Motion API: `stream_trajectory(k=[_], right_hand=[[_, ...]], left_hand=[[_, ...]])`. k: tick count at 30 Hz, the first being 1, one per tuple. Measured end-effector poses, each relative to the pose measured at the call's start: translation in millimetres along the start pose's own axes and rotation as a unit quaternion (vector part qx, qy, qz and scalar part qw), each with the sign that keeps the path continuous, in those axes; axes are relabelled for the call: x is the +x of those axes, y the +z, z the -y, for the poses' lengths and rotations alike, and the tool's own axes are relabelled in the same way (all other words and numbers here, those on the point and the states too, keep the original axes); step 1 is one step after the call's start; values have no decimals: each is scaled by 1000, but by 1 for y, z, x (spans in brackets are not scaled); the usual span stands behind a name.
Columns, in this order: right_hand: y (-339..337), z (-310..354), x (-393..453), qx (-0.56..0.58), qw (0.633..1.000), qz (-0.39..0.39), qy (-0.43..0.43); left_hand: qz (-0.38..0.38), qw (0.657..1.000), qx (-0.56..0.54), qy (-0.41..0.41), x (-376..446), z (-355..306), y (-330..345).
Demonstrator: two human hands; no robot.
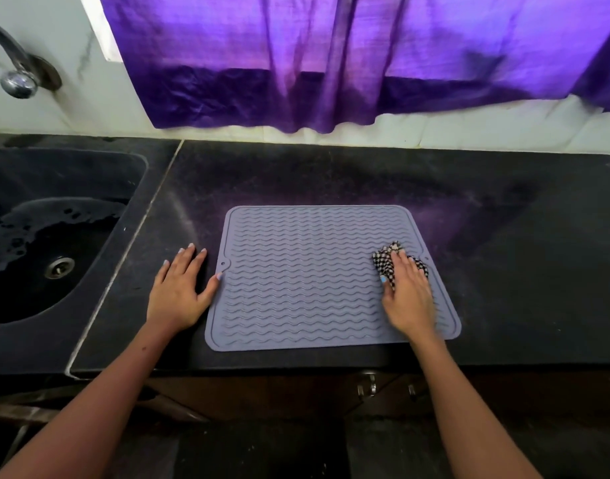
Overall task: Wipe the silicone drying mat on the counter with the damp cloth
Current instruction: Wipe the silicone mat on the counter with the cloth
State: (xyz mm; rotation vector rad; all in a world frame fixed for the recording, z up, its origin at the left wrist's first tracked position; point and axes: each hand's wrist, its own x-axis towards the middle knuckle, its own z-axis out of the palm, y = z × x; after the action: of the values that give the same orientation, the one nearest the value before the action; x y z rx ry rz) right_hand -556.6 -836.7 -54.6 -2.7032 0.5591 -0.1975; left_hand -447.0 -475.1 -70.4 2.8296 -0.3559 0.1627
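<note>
A grey silicone drying mat (307, 278) with wavy ridges lies flat on the black counter (331, 174). My right hand (408, 299) presses a bunched black-and-white checked cloth (388, 259) onto the mat near its right edge; the palm covers much of the cloth. My left hand (181, 288) rests flat on the counter just left of the mat, fingers spread, with the thumb touching the mat's left border.
A black sink (27, 181) with a metal drain (59, 267) and water drops sits at the left. A chrome tap (18, 79) comes from the white tiled wall. A purple curtain (348, 57) hangs behind the counter. Cabinet handles (365, 387) show below the front edge.
</note>
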Motion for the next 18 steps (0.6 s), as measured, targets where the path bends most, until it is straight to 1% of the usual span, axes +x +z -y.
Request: stream_trajectory(k=[3,5,6,7,8,9,10,11,12,13,14,15,16,17,18], right_hand=[[-2,-3,7,53,999,7,-12],[-11,-3,14,158,986,45,28],[-19,0,20,237,966,73,75],[-30,3,26,325,933,92,126],[-40,8,30,409,891,94,170],[-46,14,31,473,854,77,202],[-49,22,28,508,830,48,226],[-47,35,20,510,826,21,240],[-42,49,11,484,842,-1,237],[-33,63,0,442,872,-14,210],[-19,74,-12,383,910,-8,159],[-4,83,-25,288,953,20,87],[10,87,-37,168,984,50,15],[22,88,-44,62,996,54,-43],[31,85,-45,-5,996,38,-84]], left_hand=[[2,1000,0,1,1,1,0],[2,1000,0,-1,1,0,1],[2,1000,0,-2,0,0,1],[3,1000,-1,-3,0,0,0],[5,1000,-1,-4,0,0,-1],[7,1000,-1,-3,0,-1,-1],[9,1000,0,-3,0,-1,-1],[11,1000,1,-4,0,-1,-1],[12,1000,1,-4,0,0,-1],[14,1000,2,-5,0,1,0],[15,1000,2,-6,0,2,0],[15,1000,2,-5,1,2,0],[15,1000,2,-4,1,2,1],[14,1000,3,-3,1,2,1],[14,1000,4,-4,2,2,2]])
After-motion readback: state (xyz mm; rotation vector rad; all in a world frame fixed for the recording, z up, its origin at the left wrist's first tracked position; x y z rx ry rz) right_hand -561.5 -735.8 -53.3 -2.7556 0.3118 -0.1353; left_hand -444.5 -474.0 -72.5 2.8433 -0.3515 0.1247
